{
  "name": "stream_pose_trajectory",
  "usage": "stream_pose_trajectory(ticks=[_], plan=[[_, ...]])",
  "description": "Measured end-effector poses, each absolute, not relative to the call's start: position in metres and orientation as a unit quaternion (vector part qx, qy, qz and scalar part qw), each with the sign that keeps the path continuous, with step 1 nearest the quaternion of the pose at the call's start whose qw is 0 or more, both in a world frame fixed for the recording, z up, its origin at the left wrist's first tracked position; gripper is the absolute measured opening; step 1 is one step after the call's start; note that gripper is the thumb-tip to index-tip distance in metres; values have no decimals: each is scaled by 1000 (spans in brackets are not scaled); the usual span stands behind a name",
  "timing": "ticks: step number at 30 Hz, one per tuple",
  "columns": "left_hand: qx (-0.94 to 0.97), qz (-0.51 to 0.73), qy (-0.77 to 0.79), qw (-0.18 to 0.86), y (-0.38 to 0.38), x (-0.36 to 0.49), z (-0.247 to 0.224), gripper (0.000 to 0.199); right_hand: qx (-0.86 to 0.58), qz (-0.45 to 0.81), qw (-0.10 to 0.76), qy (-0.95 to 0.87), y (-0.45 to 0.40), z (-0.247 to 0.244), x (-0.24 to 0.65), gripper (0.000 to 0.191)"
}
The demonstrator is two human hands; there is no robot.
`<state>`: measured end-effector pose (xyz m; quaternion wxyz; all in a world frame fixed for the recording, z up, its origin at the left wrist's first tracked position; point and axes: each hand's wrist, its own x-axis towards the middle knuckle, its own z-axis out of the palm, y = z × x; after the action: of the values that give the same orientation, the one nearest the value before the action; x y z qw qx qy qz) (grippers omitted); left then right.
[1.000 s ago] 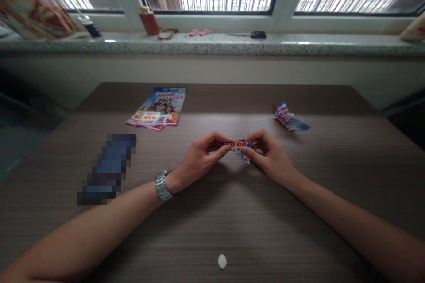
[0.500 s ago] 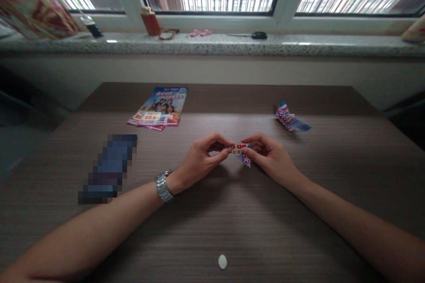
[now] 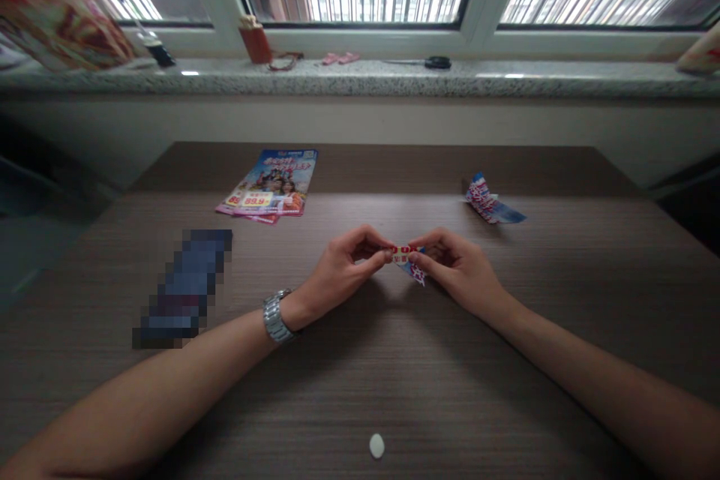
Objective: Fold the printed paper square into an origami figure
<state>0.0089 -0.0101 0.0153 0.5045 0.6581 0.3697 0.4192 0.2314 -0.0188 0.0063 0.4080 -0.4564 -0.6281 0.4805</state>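
Observation:
A small piece of folded printed paper (image 3: 403, 255), yellow, red and blue, is pinched between my two hands above the middle of the table. My left hand (image 3: 352, 262) grips its left end between thumb and fingers, and a metal watch sits on that wrist. The right end is held by the thumb and fingers of my right hand (image 3: 453, 262). A pointed blue and pink corner hangs below the strip. Farther back on the right lies a folded paper shape (image 3: 488, 199) in blue and pink print.
A stack of flyers (image 3: 275, 184) lies at the back left, with a pixelated dark flat object (image 3: 185, 285) in front of it. Near the front edge is a small white oval (image 3: 376, 446). The windowsill (image 3: 349, 79) carries scissors (image 3: 436, 62), a reddish-brown container (image 3: 256, 41) and a large bag (image 3: 56, 11).
My right fingertips have shifted slightly left along the paper strip, covering a little more of its print. Both hands keep their hold, and the other things lie where they were.

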Motion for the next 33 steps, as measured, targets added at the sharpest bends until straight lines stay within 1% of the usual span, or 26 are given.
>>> stream_pose_trajectory(ticks=[6, 10, 16, 24, 30, 33], plan=[[651, 416, 368, 517, -11, 9, 16, 15, -453, 479, 412, -629, -19, 7, 231, 21], [641, 418, 364, 531, -11, 10, 17, 15, -452, 477, 419, -627, -20, 9, 232, 21], [600, 418, 359, 579, -10, 10, 16, 27, -465, 450, 421, -635, -19, 9, 233, 20], [631, 424, 349, 549, -11, 11, 20, 11, -462, 434, 417, -651, -20, 10, 234, 19], [650, 418, 358, 524, -13, 11, 20, 9, -471, 414, 410, -662, -20, 10, 236, 18], [642, 419, 360, 532, -13, 11, 19, 10, -474, 412, 408, -662, -19, 11, 237, 18]])
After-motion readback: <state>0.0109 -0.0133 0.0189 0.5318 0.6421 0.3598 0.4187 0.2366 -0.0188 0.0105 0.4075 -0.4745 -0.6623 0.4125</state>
